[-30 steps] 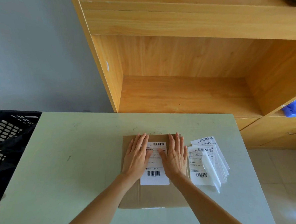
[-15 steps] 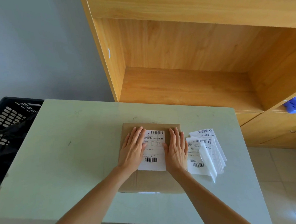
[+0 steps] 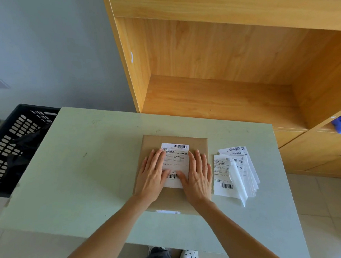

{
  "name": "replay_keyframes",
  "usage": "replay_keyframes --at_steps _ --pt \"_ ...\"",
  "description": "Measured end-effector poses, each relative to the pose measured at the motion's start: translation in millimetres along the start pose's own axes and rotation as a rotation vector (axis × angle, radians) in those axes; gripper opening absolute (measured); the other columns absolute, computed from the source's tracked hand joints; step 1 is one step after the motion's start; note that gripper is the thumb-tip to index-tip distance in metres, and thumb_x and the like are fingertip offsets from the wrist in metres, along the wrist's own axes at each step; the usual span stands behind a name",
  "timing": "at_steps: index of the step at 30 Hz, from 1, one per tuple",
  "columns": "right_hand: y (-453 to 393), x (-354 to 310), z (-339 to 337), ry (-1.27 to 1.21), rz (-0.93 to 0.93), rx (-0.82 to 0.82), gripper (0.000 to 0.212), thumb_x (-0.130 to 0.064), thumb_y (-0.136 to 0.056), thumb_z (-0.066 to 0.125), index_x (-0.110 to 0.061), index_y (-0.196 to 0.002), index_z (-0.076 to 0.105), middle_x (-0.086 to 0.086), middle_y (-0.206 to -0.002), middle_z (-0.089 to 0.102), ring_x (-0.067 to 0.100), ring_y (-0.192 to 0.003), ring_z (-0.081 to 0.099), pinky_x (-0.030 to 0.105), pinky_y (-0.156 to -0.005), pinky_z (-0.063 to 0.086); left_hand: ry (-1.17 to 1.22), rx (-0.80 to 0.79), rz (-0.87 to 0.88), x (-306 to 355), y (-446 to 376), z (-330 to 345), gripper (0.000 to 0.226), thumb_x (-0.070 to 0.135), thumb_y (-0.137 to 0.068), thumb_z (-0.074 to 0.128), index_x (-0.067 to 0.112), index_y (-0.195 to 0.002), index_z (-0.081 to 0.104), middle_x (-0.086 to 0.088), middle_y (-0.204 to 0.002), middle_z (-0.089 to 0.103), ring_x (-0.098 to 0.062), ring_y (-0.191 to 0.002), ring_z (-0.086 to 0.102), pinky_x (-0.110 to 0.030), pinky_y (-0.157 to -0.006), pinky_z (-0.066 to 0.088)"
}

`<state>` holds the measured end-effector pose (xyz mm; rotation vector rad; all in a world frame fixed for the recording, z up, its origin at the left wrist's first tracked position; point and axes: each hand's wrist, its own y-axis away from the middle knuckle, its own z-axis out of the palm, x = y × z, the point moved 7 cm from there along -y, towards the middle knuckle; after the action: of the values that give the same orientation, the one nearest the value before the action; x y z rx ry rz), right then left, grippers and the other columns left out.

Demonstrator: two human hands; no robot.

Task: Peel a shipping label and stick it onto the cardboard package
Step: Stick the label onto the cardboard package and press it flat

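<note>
A flat brown cardboard package (image 3: 197,145) lies on the pale green table (image 3: 78,174). A white shipping label (image 3: 176,158) with barcodes lies on the package's top. My left hand (image 3: 151,176) rests flat on the label's left edge, fingers spread. Flat on the label's right edge is my right hand (image 3: 198,177). Both thumbs touch near the lower barcode. Neither hand holds anything.
A fanned stack of spare labels (image 3: 234,172) with a loose clear backing strip (image 3: 239,184) lies right of the package. A black plastic crate (image 3: 11,146) stands left of the table. A wooden shelf unit (image 3: 211,66) rises behind. My shoes (image 3: 169,256) show below the table edge.
Both hands have slid down the label toward me, uncovering its top barcode. The camera has pulled back and tilted down, so more of the table's near edge shows.
</note>
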<state>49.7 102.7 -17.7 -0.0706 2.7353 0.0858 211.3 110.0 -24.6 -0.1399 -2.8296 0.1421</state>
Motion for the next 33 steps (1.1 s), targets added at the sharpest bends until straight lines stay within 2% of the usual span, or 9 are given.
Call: replay_keyframes --at_steps 6,10,14,19,23,26,29,33 --pt "6 10 -4 -0.043 -0.011 0.025 0.062 -0.045 -0.096 0.018 -0.020 -0.152 0.021 0.003 -0.162 0.019 0.024 -0.151 0.009 0.047 -0.122 0.012 -0.035 0.021 -0.063 -13 11 -11 0.052 0.033 -0.101 0.026 0.013 -0.147 0.037 -0.002 -0.154 0.037 -0.021 -0.143 0.033 -0.040 -0.112 0.034" --pt "11 -8 -5 -0.017 -0.075 -0.001 0.067 -0.053 -0.094 0.027 -0.024 -0.154 0.015 0.002 -0.163 0.015 0.023 -0.151 0.006 0.042 -0.123 0.008 -0.022 0.006 -0.051 -3 12 -11 0.054 0.038 -0.100 0.031 0.013 -0.147 0.037 -0.002 -0.153 0.039 -0.021 -0.143 0.033 -0.041 -0.113 0.034" --pt "20 -16 4 -0.028 -0.068 -0.052 0.074 -0.062 -0.091 0.025 -0.028 -0.154 0.007 0.002 -0.164 0.007 0.023 -0.152 0.001 0.040 -0.122 0.001 -0.060 -0.033 0.001 11 20 -5 0.059 0.044 -0.099 0.034 0.012 -0.149 0.033 -0.001 -0.155 0.035 -0.022 -0.144 0.031 -0.040 -0.115 0.031" --pt "26 0 6 0.007 -0.105 -0.032 0.071 -0.057 -0.094 0.034 -0.025 -0.155 0.011 0.002 -0.164 0.011 0.024 -0.152 0.004 0.041 -0.122 0.005 -0.062 -0.023 0.009 7 27 -7 0.060 0.047 -0.098 0.035 0.012 -0.147 0.039 -0.002 -0.153 0.039 -0.021 -0.143 0.034 -0.039 -0.114 0.032" --pt "29 13 1 -0.012 -0.105 -0.030 0.063 -0.051 -0.097 0.023 -0.025 -0.154 0.014 -0.001 -0.164 0.012 0.021 -0.152 0.003 0.041 -0.123 0.007 -0.058 -0.018 -0.014 -5 34 -12 0.054 0.037 -0.099 0.032 0.012 -0.147 0.039 -0.003 -0.153 0.039 -0.021 -0.142 0.036 -0.039 -0.112 0.035" --pt "31 14 0 -0.046 -0.112 -0.043 0.059 -0.043 -0.098 0.014 -0.027 -0.154 0.013 -0.004 -0.164 0.009 0.018 -0.152 0.001 0.043 -0.123 0.008 -0.056 -0.010 0.000 -6 36 -13 0.051 0.029 -0.100 0.029 0.012 -0.147 0.038 -0.003 -0.153 0.039 -0.021 -0.142 0.036 -0.034 -0.114 0.029" --pt "30 14 0 -0.073 -0.106 -0.053 0.058 -0.038 -0.098 0.013 -0.027 -0.154 0.012 -0.004 -0.164 0.008 0.018 -0.152 0.000 0.044 -0.123 0.008 -0.049 -0.003 -0.016 -4 36 -14 0.051 0.025 -0.100 0.027 0.011 -0.148 0.038 -0.003 -0.153 0.039 -0.021 -0.142 0.035 -0.034 -0.115 0.027" --pt "30 16 1 -0.067 -0.114 -0.079 0.058 -0.041 -0.098 0.012 -0.028 -0.154 0.010 -0.006 -0.164 0.006 0.017 -0.152 -0.003 0.043 -0.123 0.007 -0.034 -0.010 -0.016 -3 36 -14 0.051 0.022 -0.099 0.026 0.012 -0.147 0.038 -0.003 -0.153 0.039 -0.021 -0.141 0.036 -0.036 -0.114 0.032"
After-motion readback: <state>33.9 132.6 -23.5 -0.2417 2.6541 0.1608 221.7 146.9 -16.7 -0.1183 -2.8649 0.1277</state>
